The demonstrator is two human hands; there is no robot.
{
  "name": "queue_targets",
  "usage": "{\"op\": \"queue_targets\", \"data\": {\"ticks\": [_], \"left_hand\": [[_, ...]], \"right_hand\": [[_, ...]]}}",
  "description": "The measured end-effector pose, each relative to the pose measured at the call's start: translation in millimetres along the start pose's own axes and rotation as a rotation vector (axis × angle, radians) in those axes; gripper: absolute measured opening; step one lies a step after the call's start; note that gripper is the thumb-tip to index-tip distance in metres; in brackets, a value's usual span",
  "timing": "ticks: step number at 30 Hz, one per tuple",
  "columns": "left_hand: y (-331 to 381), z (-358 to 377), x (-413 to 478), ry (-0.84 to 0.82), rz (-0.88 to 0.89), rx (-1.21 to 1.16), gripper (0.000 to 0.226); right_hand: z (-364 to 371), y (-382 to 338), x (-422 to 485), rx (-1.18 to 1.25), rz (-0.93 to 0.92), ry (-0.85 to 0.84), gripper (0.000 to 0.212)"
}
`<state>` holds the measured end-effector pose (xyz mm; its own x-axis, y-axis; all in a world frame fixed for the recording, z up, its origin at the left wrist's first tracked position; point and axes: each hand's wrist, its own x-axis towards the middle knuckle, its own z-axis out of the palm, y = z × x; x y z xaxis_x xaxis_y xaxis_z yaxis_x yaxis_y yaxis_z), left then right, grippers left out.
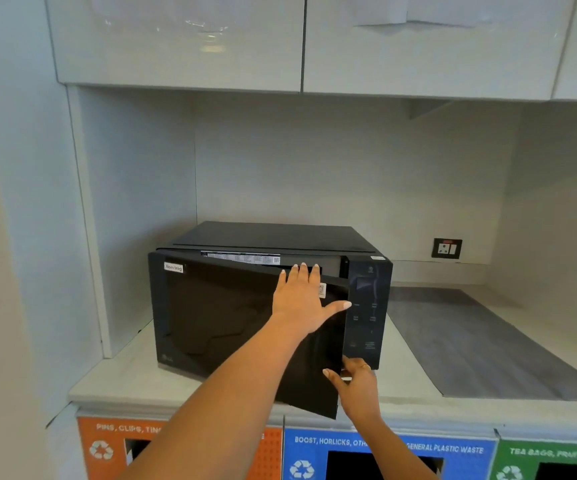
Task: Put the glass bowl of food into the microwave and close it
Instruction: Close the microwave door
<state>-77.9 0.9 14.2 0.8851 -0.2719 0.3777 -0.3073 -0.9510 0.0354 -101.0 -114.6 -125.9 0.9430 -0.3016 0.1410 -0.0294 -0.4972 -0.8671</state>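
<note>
A black microwave stands on the pale counter, with a "Non-Veg" sticker on its door. Its dark glass door hangs slightly ajar, the right edge swung out toward me. My left hand lies flat on the upper right of the door, fingers spread. My right hand is at the door's lower right corner, thumb and fingers touching its edge. The glass bowl of food is not visible; the door hides the inside.
A grey mat lies on the counter right of the microwave. A wall socket sits behind it. White cabinets hang overhead. Orange, blue and green recycling bin fronts run below the counter edge.
</note>
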Motion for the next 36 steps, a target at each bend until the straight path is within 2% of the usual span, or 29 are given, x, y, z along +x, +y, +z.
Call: {"op": "queue_targets", "data": {"ticks": [9, 16, 20, 23, 30, 36], "left_hand": [[-1, 22, 42, 0.012, 0.014, 0.041, 0.097], [0, 29, 61, 0.015, -0.003, 0.048, 0.097], [-1, 32, 67, 0.025, -0.002, 0.052, 0.098], [0, 32, 69, 0.014, -0.008, 0.059, 0.097], [-1, 34, 75, 0.009, -0.017, 0.049, 0.097], [-3, 37, 82, 0.012, -0.023, 0.055, 0.097]], "right_hand": [[5, 5, 41, -0.002, 0.028, 0.032, 0.053], [17, 10, 64, 0.018, 0.022, 0.136, 0.056], [20, 10, 72, 0.099, 0.030, 0.313, 0.082], [20, 13, 77, 0.023, 0.068, 0.392, 0.101], [20, 21, 92, -0.162, 0.144, 0.394, 0.128], [20, 23, 102, -0.195, 0.189, 0.370, 0.135]]}}
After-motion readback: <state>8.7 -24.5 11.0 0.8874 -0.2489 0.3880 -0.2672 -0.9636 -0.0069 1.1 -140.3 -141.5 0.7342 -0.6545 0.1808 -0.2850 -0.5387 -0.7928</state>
